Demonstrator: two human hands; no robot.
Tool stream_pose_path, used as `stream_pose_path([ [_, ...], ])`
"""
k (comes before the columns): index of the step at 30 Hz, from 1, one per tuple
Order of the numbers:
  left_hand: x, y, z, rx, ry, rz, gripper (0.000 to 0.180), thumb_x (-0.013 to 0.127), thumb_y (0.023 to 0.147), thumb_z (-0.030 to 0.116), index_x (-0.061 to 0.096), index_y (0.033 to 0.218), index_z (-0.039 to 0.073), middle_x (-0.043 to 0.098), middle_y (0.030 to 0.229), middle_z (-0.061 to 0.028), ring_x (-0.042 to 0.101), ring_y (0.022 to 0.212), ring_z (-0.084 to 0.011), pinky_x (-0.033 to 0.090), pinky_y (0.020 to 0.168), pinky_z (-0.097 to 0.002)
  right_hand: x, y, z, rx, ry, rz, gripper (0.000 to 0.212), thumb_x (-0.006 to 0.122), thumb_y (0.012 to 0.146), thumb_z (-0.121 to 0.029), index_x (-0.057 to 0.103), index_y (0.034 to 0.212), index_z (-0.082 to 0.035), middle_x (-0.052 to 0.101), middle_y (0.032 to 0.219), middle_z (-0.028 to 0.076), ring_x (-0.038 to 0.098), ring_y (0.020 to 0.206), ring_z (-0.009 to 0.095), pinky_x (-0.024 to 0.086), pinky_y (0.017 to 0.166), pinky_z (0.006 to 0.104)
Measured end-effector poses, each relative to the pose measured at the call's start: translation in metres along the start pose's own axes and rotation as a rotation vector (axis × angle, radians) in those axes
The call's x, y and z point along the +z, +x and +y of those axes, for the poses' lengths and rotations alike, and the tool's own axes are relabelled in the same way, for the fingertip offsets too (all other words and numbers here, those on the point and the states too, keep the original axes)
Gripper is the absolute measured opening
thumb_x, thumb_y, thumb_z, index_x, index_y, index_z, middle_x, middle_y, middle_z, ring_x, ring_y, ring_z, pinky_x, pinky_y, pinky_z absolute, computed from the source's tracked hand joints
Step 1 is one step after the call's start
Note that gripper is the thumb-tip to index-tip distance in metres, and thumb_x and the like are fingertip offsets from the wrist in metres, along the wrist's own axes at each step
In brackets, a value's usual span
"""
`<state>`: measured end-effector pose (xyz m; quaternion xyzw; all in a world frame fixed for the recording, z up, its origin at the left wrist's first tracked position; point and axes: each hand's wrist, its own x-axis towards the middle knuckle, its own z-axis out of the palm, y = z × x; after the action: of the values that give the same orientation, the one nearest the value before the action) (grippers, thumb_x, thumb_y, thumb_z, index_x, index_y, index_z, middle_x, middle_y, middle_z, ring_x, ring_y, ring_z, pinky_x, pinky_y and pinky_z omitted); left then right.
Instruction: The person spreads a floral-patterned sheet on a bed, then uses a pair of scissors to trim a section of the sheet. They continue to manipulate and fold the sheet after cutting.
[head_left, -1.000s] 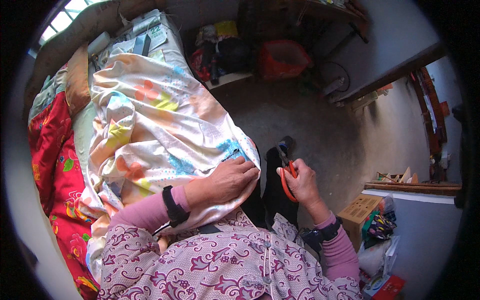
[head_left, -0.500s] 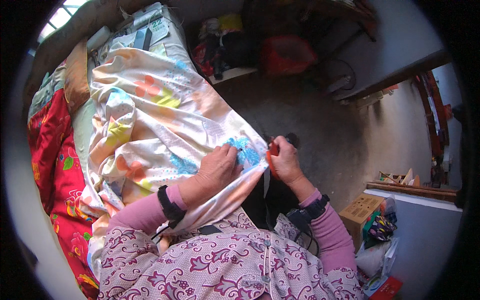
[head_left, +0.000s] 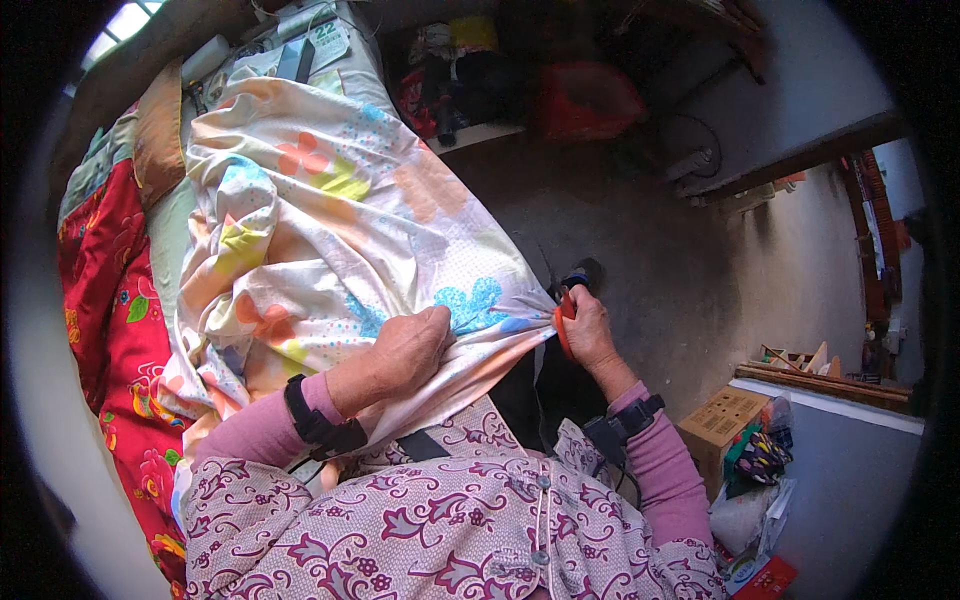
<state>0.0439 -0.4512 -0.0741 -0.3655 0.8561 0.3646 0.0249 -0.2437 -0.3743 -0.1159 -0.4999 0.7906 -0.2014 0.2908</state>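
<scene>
A white cloth [head_left: 400,225] with orange, blue and yellow flowers lies in folds over the bed, its near end across my lap. My left hand [head_left: 410,348] is closed on it near a blue flower; whether something small is pinched there, the fingers hide. At the cloth's right edge, my right hand [head_left: 590,335] is closed round orange-handled scissors [head_left: 564,322]. The cloth is drawn into a gathered point against that hand. The blades are mostly hidden; a thin dark piece shows just beyond the handles.
To the left lies a red flowered quilt [head_left: 100,300] beside an orange-brown pillow [head_left: 160,135]. A dark phone-like slab [head_left: 296,60] rests at the bed's far end. A red basin [head_left: 590,100] stands far off on the right; a cardboard box [head_left: 718,425] and bags sit near right.
My left hand has drawn back toward me and left, its fingers now curled in. My right hand has moved a little right, pulling the cloth's edge tighter.
</scene>
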Motion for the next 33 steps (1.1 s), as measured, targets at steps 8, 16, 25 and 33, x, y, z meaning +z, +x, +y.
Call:
stream_pose_path([
  [8, -0.006, 0.035, 0.006, 0.226, -0.128, 0.327, 0.013, 0.063, 0.087, 0.009, 0.054, 0.095, 0.003, 0.056, 0.093, -0.0188, 0.06, 0.088, -0.0392, 0.05, 0.073, -0.0468, -0.041, -0.011, -0.031, -0.037, -0.131, -0.026, 0.037, 0.079, 0.086, -0.024, 0.051, 0.102, -0.005, 0.067, 0.094, 0.017, 0.07, 0.088, 0.03, 0.057, 0.076, 0.0418],
  [16, 0.019, 0.033, 0.009, 0.185, -0.251, 0.301, 0.008, 0.066, 0.087, 0.005, 0.061, 0.093, 0.003, 0.057, 0.088, -0.0147, 0.062, 0.078, -0.0354, 0.051, 0.071, -0.0425, -0.057, -0.048, -0.043, -0.101, -0.139, -0.211, 0.043, 0.081, 0.082, -0.033, 0.051, 0.094, -0.005, 0.065, 0.081, 0.018, 0.068, 0.08, 0.037, 0.053, 0.068, 0.0448],
  [25, 0.018, 0.026, 0.007, 0.174, -0.259, 0.294, 0.011, 0.065, 0.089, 0.012, 0.059, 0.093, 0.004, 0.055, 0.089, -0.0151, 0.061, 0.082, -0.0374, 0.05, 0.071, -0.046, -0.051, -0.077, -0.017, -0.312, -0.223, -0.158, 0.04, 0.083, 0.077, -0.027, 0.052, 0.091, -0.005, 0.059, 0.074, 0.014, 0.066, 0.067, 0.034, 0.053, 0.059, 0.0417],
  [33, 0.015, 0.026, 0.008, 0.174, -0.265, 0.272, 0.011, 0.065, 0.09, 0.011, 0.058, 0.093, 0.003, 0.055, 0.091, -0.0157, 0.061, 0.083, -0.0379, 0.051, 0.072, -0.0462, -0.059, -0.08, -0.023, -0.277, -0.318, -0.221, 0.041, 0.082, 0.079, -0.027, 0.054, 0.099, -0.005, 0.066, 0.081, 0.014, 0.07, 0.073, 0.031, 0.058, 0.063, 0.0406],
])
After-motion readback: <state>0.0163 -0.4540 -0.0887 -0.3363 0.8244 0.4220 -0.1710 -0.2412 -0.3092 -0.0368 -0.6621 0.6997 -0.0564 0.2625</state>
